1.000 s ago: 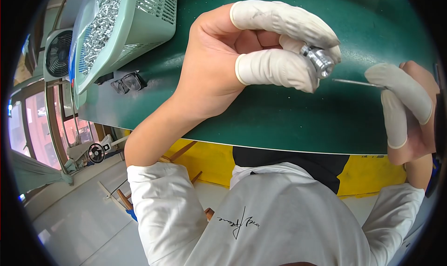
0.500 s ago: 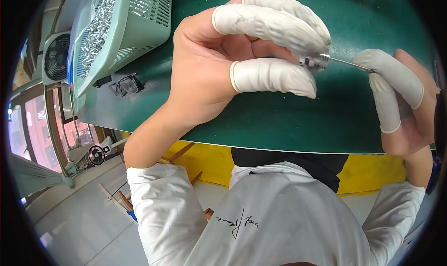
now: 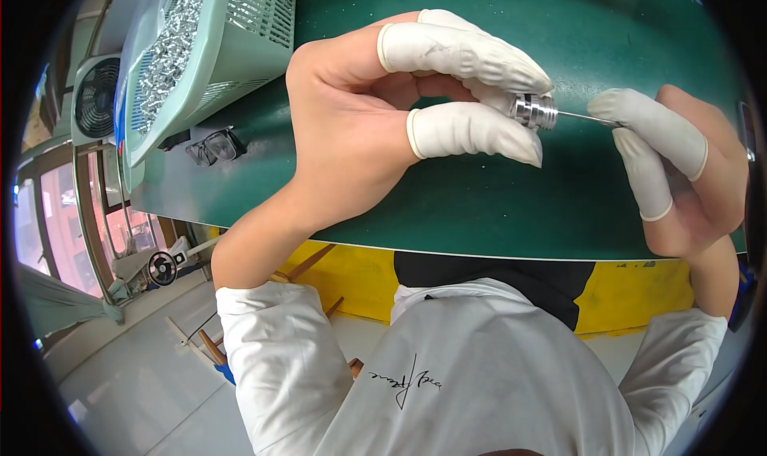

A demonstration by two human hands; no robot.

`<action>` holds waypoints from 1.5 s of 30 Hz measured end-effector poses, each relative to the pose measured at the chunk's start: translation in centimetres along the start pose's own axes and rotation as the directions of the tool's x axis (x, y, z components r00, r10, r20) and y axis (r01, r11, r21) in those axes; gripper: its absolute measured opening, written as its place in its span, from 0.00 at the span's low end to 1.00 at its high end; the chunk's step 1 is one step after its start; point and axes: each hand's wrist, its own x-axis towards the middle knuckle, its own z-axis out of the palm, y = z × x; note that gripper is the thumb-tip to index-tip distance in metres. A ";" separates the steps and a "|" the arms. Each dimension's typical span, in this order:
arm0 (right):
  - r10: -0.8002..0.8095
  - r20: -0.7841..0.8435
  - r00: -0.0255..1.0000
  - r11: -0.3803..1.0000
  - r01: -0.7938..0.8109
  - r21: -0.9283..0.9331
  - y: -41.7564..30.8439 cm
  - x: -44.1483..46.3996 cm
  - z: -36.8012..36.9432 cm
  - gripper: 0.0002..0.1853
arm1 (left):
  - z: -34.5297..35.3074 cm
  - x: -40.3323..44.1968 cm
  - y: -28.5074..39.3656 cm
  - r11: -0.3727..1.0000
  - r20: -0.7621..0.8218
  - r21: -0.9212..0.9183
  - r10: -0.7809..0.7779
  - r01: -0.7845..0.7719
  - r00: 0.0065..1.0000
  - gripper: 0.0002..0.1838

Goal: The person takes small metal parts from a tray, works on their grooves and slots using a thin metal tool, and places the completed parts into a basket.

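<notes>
Between the thumb and fingers of my left hand (image 3: 383,113) is a small ridged silver metal part (image 3: 535,111). White finger cots cover the thumb and fingers. My right hand (image 3: 679,160), also in finger cots, pinches a thin metal rod (image 3: 582,118) between thumb and forefinger. The rod's tip meets the right end of the metal part; whether it is inside cannot be made out. Both hands are above the green table top (image 3: 447,208).
A pale green basket (image 3: 209,81) with many small silver parts (image 3: 172,53) stands at the upper left. Dark-framed glasses (image 3: 216,147) lie beside it. A fan (image 3: 97,97) is further left. The table's front edge runs near my body.
My right hand has moved left, bringing the rod to the metal part. My left hand has shifted slightly left and turned the part so its ridged side shows.
</notes>
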 end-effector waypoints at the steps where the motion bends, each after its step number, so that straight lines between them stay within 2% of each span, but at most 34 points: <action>1: -0.002 -0.007 1.000 1.000 0.001 -0.011 0.0 0.0 0.1 0.18 | 0.1 0.0 0.1 0.999 -0.012 -0.025 -0.023 0.023 1.000 0.19; 5: -0.036 -0.022 0.999 0.996 0.034 -0.078 0.1 -0.1 0.3 0.17 | 0.5 0.0 0.2 0.987 -0.028 -0.127 -0.102 0.098 0.994 0.14; 8: -0.064 -0.022 0.998 0.992 0.061 -0.108 0.2 0.6 0.7 0.17 | 0.4 0.1 0.2 0.975 0.020 -0.121 -0.185 0.186 0.982 0.11; 10: -0.046 -0.010 0.999 0.993 0.045 -0.111 0.0 0.8 0.6 0.16 | 0.6 -0.1 0.5 0.948 0.046 -0.147 -0.280 0.283 0.959 0.12; 11: -0.040 -0.010 0.999 0.993 0.038 -0.113 -0.1 0.8 0.6 0.16 | 0.5 -0.2 0.4 0.961 0.074 -0.103 -0.251 0.258 0.965 0.15; 14: -0.029 -0.059 0.998 0.992 0.021 -0.124 0.1 0.7 0.9 0.15 | 0.6 0.0 0.9 0.981 -0.044 0.086 -0.170 0.173 0.984 0.14; 16: 0.003 -0.096 0.995 0.993 -0.015 -0.116 0.3 0.7 1.0 0.15 | -1.1 0.3 0.3 0.990 -0.131 0.144 0.015 0.004 0.991 0.13; 18: 0.067 -0.106 0.992 0.996 -0.074 -0.057 0.1 0.8 1.1 0.14 | -1.6 1.0 0.8 0.995 -0.339 0.088 0.081 -0.054 0.937 0.13; 20: 0.129 -0.105 0.986 0.992 -0.129 0.005 -0.1 0.9 1.2 0.12 | 0.0 2.1 0.9 0.992 -0.525 0.120 0.096 -0.037 0.846 0.13; 22: 0.165 -0.106 0.981 0.986 -0.161 0.045 -0.1 0.9 1.5 0.11 | 0.0 2.2 1.0 0.945 -0.475 0.324 0.188 -0.028 0.860 0.14; 24: 0.245 -0.095 0.965 0.969 -0.240 0.063 -0.1 0.9 1.2 0.09 | -1.5 1.6 0.8 0.755 -0.144 0.647 0.254 -0.103 0.957 0.14; 25: 0.287 -0.089 0.954 0.957 -0.281 0.070 -0.1 0.9 1.1 0.09 | -1.5 1.5 0.5 0.744 -0.065 0.652 0.244 -0.144 0.968 0.16; 26: 0.318 -0.119 0.941 0.947 -0.309 0.089 0.0 0.8 1.2 0.08 | -1.7 1.6 0.4 0.660 0.069 0.723 0.226 -0.204 0.972 0.17; 28: 0.380 -0.174 0.908 0.923 -0.362 0.129 0.3 0.4 1.3 0.08 | -1.4 1.2 -0.2 0.747 -0.006 0.658 0.131 -0.094 0.991 0.17; 31: 0.378 -0.149 0.914 0.922 -0.357 0.149 0.5 0.3 1.2 0.08 | -1.9 1.3 -0.3 0.804 -0.028 0.592 0.088 -0.055 0.996 0.16; 34: 0.373 -0.139 0.917 0.924 -0.353 0.145 0.4 0.2 1.1 0.08 | -1.1 1.5 -0.3 0.873 -0.176 0.484 0.033 0.057 0.984 0.15; 35: 0.364 -0.139 0.921 0.928 -0.345 0.141 0.5 0.3 1.1 0.09 | -1.7 1.6 -0.3 0.817 -0.114 0.576 0.103 -0.019 0.988 0.16; 38: 0.361 -0.172 0.917 0.928 -0.334 0.166 0.6 0.2 1.0 0.09 | -1.9 2.2 -0.3 0.787 -0.151 0.592 0.317 -0.171 0.936 0.15; 39: 0.357 -0.170 0.918 0.929 -0.331 0.165 0.5 0.2 1.0 0.09 | -1.8 2.3 -0.1 0.774 -0.150 0.608 0.327 -0.174 0.933 0.11; 42: 0.358 -0.161 0.920 0.929 -0.333 0.162 0.4 0.2 1.1 0.08 | -1.8 1.7 0.1 0.521 0.020 0.851 0.090 -0.064 0.996 0.10; 43: 0.360 -0.149 0.921 0.927 -0.336 0.164 0.5 0.2 1.2 0.08 | -1.7 1.9 0.4 0.402 0.113 0.899 0.172 -0.175 0.979 0.10; 45: 0.354 -0.137 0.925 0.928 -0.329 0.173 0.4 0.3 1.5 0.09 | -1.6 1.8 0.7 0.421 0.090 0.881 0.297 -0.215 0.951 0.10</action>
